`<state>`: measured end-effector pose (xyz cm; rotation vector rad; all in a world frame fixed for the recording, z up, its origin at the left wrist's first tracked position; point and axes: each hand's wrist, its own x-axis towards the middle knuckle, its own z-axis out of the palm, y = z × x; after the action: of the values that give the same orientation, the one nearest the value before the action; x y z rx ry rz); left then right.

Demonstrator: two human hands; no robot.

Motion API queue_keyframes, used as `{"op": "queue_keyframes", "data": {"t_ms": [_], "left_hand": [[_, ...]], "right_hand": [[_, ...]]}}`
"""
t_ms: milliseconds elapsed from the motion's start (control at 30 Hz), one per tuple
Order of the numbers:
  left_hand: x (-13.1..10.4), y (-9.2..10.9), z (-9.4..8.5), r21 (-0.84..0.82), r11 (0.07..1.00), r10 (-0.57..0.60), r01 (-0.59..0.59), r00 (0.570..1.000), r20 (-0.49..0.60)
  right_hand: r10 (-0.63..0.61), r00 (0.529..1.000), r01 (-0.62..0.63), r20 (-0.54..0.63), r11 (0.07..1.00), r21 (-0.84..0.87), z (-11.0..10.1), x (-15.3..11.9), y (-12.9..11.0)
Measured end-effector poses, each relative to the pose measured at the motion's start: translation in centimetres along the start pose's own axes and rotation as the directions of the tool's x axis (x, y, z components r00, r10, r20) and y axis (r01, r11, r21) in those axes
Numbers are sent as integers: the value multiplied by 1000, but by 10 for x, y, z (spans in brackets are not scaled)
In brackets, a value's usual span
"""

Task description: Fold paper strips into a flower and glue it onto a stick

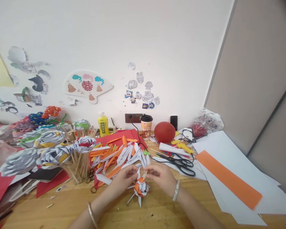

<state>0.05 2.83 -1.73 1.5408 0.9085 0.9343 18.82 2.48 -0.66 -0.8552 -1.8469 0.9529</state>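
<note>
An orange and white folded-paper flower is low in the middle of the view, just above the wooden table, with white paper points sticking out around it. At its upper left, my left hand has its fingers closed by a white paper piece; what they pinch is too small to make out. My right hand pinches a small pale stick-like piece at the flower's upper right. Behind both hands lies a pile of folded orange and white paper strips.
Paper flowers on wooden sticks stand at the left. Black scissors, a yellow glue gun, a lidded cup and a red balloon are behind my right hand. An orange strip lies on white sheets.
</note>
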Motion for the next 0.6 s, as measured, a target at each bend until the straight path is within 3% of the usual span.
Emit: {"op": "queue_keyframes", "data": {"t_ms": [67, 167, 267, 367, 600], "left_hand": [[0, 1, 0, 4, 1000, -15, 15, 1000, -4], [0, 1, 0, -9, 999, -42, 42, 999, -1], [0, 1, 1, -4, 999, -42, 42, 999, -19], [-1, 2, 2, -2, 998, -58, 58, 998, -29], [-1, 0, 0, -10, 998, -58, 58, 998, -22]], "right_hand": [[-49, 999, 50, 10, 977, -205, -1, -1, 0], [-153, 986, 163, 62, 848, -504, -5, 0, -5], [-203, 976, 208, 84, 733, -648, -9, 0, -10], [-210, 977, 182, 39, 726, -663, -11, 1, -11], [-105, 979, 5, -174, 868, -496, -16, 4, -2]]}}
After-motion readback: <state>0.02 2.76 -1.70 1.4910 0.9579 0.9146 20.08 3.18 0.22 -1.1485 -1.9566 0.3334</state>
